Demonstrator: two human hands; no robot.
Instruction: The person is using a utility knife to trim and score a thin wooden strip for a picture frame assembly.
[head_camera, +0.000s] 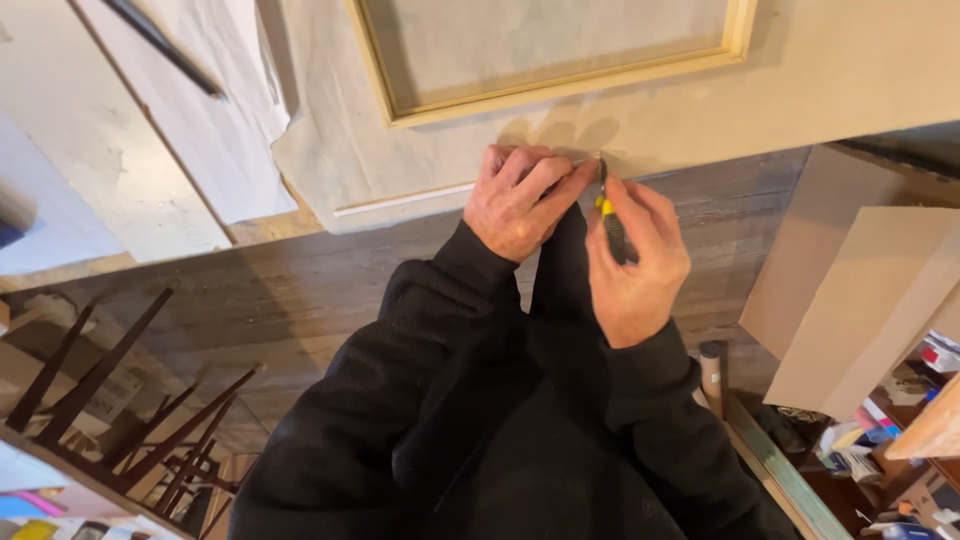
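- The right hand is closed around a slim black-and-yellow utility knife, its tip at the edge of the pale canvas cloth.
- The left hand presses down with curled fingers on that cloth edge, holding nothing.
- The cloth lies under a light wooden stretcher frame on the dark plank floor.
- Brown cardboard sheets stand at the right.

The left hand presses the near edge of a pale canvas sheet — the right hand just beside it grips a yellow-and-black utility knife, blade at that edge. A wooden frame lies farther off.
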